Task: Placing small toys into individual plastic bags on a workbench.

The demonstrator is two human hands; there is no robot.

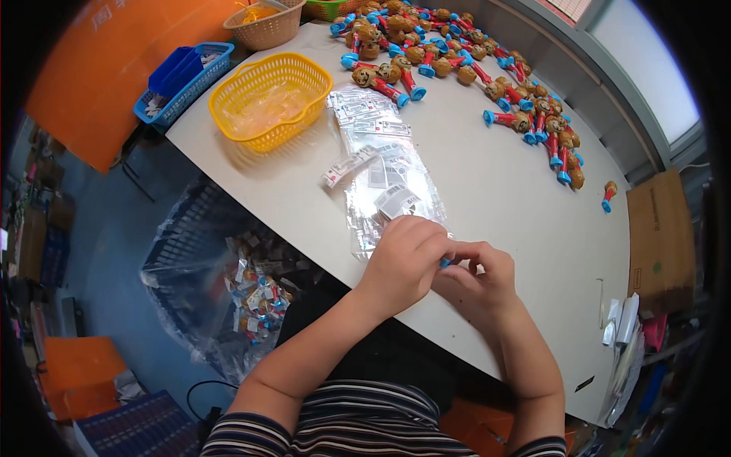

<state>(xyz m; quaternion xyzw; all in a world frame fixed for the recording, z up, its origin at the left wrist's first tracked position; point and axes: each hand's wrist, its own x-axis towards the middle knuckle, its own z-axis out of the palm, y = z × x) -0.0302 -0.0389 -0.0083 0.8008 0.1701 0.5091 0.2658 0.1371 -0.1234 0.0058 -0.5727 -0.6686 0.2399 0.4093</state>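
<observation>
My left hand (407, 255) and my right hand (487, 270) meet above the table's near edge, both with fingers closed. A small blue piece (445, 263) shows between their fingertips; the rest of it is hidden by my fingers. Its blue matches the ends of the toy figures (384, 80), which have round brown heads and red stems. Just beyond my left hand lie overlapping clear plastic bags (354, 221) with printed labels. One narrow labelled strip (346, 167) rests askew across them.
A yellow basket (221, 114) holding clear plastic stands left of the bags. Toy figures lie heaped at the far side, with one single figure (609, 196) at the right. Below the table's left edge, a plastic-lined blue crate (171, 247) contains bagged toys. A cardboard box (661, 236) stands at the right.
</observation>
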